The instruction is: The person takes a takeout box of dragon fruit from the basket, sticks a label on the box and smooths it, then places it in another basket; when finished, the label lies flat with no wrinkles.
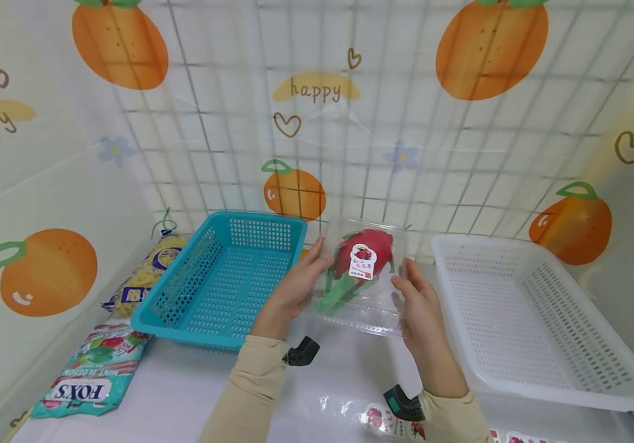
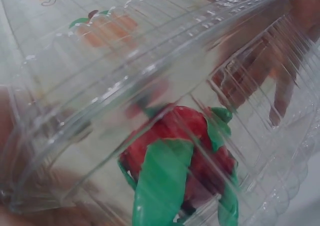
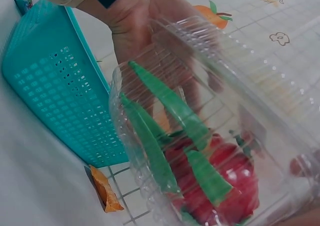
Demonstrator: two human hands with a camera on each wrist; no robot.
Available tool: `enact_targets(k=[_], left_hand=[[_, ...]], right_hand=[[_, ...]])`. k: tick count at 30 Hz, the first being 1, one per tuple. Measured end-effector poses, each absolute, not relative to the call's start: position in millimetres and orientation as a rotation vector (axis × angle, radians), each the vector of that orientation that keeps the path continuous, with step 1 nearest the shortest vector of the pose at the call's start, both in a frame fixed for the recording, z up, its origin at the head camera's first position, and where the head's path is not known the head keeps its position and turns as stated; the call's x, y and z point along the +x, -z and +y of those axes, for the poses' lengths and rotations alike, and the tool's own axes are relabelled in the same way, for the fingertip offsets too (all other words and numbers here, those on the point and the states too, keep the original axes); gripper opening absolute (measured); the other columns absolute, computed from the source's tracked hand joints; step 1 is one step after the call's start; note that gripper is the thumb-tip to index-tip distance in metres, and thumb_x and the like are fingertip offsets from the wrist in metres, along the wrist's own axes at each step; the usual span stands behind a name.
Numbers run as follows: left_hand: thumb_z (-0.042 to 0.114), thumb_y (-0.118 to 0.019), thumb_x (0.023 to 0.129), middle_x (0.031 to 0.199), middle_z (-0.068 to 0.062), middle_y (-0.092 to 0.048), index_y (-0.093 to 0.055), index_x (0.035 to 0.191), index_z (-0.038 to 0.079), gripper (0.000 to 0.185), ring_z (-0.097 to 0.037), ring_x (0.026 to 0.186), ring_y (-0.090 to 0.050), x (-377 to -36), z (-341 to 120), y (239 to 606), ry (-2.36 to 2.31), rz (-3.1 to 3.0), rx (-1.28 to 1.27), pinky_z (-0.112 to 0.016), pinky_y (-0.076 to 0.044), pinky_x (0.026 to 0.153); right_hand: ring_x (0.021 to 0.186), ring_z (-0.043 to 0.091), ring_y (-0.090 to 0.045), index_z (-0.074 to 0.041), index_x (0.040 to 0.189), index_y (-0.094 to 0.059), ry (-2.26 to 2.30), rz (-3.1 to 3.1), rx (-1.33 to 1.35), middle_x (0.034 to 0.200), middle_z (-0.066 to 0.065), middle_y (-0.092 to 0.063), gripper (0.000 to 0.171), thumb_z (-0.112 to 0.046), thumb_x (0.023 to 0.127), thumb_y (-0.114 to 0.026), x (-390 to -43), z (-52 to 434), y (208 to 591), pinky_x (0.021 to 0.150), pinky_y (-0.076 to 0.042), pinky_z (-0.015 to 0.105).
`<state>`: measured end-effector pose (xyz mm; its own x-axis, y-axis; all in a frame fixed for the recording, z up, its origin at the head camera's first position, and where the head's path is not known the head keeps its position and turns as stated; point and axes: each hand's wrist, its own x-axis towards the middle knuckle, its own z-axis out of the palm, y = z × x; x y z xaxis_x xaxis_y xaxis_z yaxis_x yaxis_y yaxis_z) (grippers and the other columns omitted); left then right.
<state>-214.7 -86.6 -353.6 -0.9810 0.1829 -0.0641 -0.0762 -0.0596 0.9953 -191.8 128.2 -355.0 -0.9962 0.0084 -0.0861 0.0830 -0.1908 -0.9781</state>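
Between both hands, a clear plastic clamshell box (image 1: 383, 301) is held up above the table, its lid closed. Inside lies a red dragon fruit (image 1: 380, 243) with green leaves, and a white label (image 1: 362, 263) shows on the lid over it. My left hand (image 1: 297, 283) grips the box's left side, thumb on top. On the opposite side my right hand (image 1: 422, 307) grips the edge, thumb over the lid. In the right wrist view the left hand (image 3: 160, 36) shows behind the clear wall, and the green leaves (image 3: 172, 108) point toward it.
A teal basket (image 1: 219, 341) stands left of the hands, a white basket (image 1: 516, 387) right. Left of the teal basket lie a yellow pasta bag (image 1: 145, 277) and a Fox's candy bag (image 1: 95, 369). Labelled clear packaging (image 1: 383, 421) lies at the front edge. A wire grid (image 1: 361, 166) rises behind.
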Motion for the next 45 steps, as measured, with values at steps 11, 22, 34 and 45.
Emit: enact_targets(k=[11,22,34,45], left_hand=[[0.029,-0.047,0.106,0.174,0.001,0.002,-0.01,0.166,0.027,0.071,-0.028,0.159,0.001,-211,-96,348,-2.145,2.071,0.101,-0.071,-0.02,0.119],[0.03,-0.046,0.106,0.174,0.0,0.0,-0.009,0.166,0.026,0.071,-0.028,0.159,0.001,-204,-106,348,-2.128,2.094,0.095,-0.071,-0.013,0.121],[0.033,-0.047,0.106,0.173,0.001,-0.002,-0.01,0.165,0.031,0.07,-0.03,0.158,-0.002,-200,-119,347,-2.119,2.108,0.041,-0.075,-0.011,0.119],[0.032,-0.047,0.106,0.173,0.002,-0.005,-0.011,0.165,0.035,0.069,-0.033,0.157,-0.01,-194,-140,344,-2.125,2.095,0.03,-0.072,-0.022,0.118]], right_hand=[[0.158,0.027,-0.018,-0.018,0.164,-0.022,2.387,1.976,0.118,0.172,0.001,-0.02,0.064,-0.02,0.106,-0.049,-190,119,353,0.126,-0.024,0.051],[0.159,0.026,-0.018,-0.016,0.164,-0.022,2.358,1.997,0.065,0.172,0.002,-0.02,0.065,-0.019,0.106,-0.05,-188,111,355,0.126,-0.024,0.053],[0.154,0.027,-0.024,-0.014,0.164,-0.023,2.364,1.977,0.056,0.171,0.004,-0.022,0.065,-0.018,0.105,-0.051,-187,97,354,0.123,-0.031,0.05],[0.155,0.029,-0.023,-0.014,0.164,-0.023,2.346,2.005,0.025,0.171,0.005,-0.022,0.066,-0.019,0.104,-0.052,-185,77,355,0.122,-0.032,0.051]])
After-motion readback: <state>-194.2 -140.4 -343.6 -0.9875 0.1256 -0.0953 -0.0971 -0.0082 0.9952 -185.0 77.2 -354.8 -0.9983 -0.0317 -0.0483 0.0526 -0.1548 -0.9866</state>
